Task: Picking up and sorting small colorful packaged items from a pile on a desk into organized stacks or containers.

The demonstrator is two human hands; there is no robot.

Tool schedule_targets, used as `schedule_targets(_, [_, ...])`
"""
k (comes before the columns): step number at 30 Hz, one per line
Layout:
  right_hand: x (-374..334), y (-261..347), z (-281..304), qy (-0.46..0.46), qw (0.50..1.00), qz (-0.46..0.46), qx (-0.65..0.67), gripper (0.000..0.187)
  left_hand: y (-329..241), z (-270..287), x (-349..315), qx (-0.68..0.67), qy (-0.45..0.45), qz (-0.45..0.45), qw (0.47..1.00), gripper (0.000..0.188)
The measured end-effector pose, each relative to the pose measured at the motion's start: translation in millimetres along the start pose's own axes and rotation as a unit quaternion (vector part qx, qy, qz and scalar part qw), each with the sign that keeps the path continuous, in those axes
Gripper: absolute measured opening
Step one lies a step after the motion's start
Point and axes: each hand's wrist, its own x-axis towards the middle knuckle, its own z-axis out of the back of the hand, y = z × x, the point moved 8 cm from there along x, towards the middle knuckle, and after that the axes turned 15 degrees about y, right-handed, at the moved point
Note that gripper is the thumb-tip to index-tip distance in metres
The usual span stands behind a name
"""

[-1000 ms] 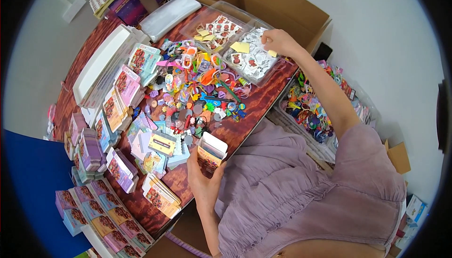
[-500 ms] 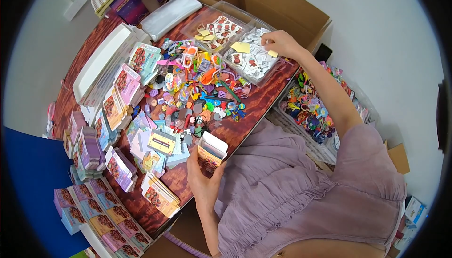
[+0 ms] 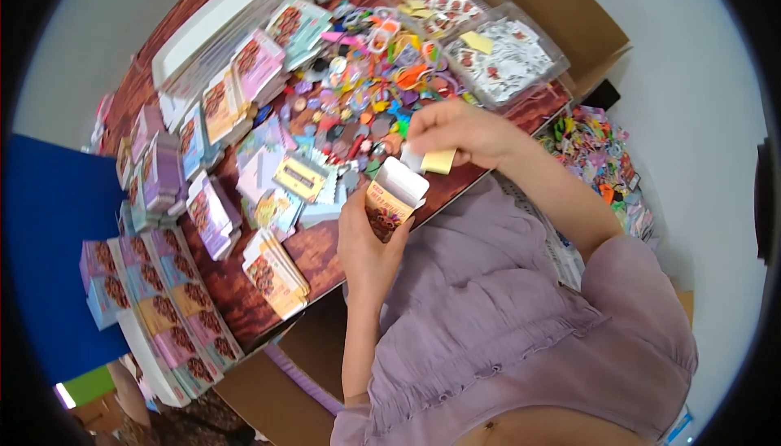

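My left hand (image 3: 368, 252) is closed around a small orange-and-white carton (image 3: 386, 208), tilted, with its white top flap raised and its mouth facing up. Just above the carton, my right hand (image 3: 464, 133) pinches a yellow paper slip (image 3: 439, 161) and a small whitish piece (image 3: 412, 158), too blurred to name. Beyond both hands spreads a heap of colourful small trinkets (image 3: 358, 112). Left of the carton lies a pile of pastel cards, topped by a yellow cassette-patterned card (image 3: 299, 177).
Clear plastic bins (image 3: 556, 72) of stickers and silvery packets stand at the far right. Flat carton stacks (image 3: 213, 216) line the left, near a tray of filled cartons (image 3: 175, 308). More trinkets (image 3: 598, 161) sit below the table's right edge. A large cardboard box (image 3: 602, 35) stands behind.
My right hand has come from the silvery packet bin to just above the carton, bringing a yellow slip and a whitish piece. My left hand still holds the carton. The view has shifted.
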Motion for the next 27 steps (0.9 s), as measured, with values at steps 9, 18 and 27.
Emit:
schedule_targets(9, [40.3, 3.9, -78.0, -0.104, 0.808, 0.045, -0.579, 0.012, 22.8, 10.9, -24.1, 0.038, -0.055, 0.021, 0.998, 0.073])
schedule_targets(18, [29.1, 25.0, -113.2, -0.036, 0.839, 0.165, -0.517, 0.019, 36.5, 19.7, -33.0, -0.1, -0.087, 0.028, 0.991, 0.074])
schedule_targets(27, [5.6, -8.0, -105.9, -0.172, 0.899, 0.302, -0.266, 0.026, 43.3, 16.9, -44.4, -0.221, -0.212, 0.008, 0.952, 0.071])
